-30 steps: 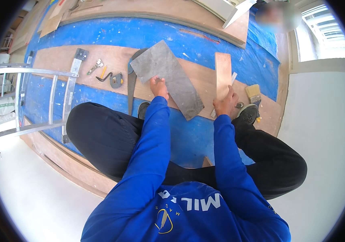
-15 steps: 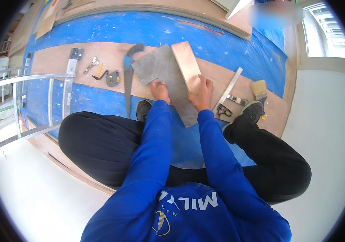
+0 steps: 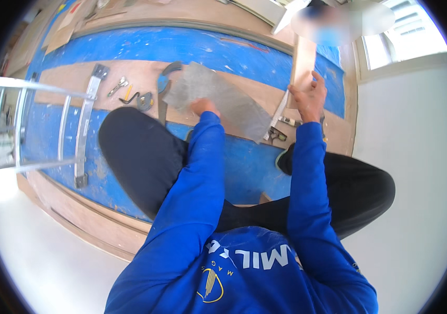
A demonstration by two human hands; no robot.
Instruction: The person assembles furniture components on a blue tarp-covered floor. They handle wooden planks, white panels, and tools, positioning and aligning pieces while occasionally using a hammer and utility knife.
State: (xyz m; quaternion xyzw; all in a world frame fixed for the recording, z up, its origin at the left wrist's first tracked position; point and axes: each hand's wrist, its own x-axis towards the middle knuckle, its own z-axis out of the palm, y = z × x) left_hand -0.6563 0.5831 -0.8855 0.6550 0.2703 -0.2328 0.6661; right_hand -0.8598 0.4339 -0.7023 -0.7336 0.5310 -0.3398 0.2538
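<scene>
A large grey sheet that looks like sandpaper lies slanted across a plywood board in front of me. My left hand is closed on its near edge, with the fingertips partly hidden. To the right, my right hand grips the near end of a pale wooden block, thumb on one side and fingers on the other. A handsaw with a blue and black handle lies beside the sheet's left end. By its right end are a metal ruler and a small black tool.
On the plywood board at left lie a tape measure, a yellow-handled tool and a metal hand tool. An aluminium ladder stands left. Blue sheeting covers the floor. Another person is at the far right.
My right hand has carried the wooden block off the grey sheet to the right. The sheet's near end has swung right and away from me, with my left hand still on it.
</scene>
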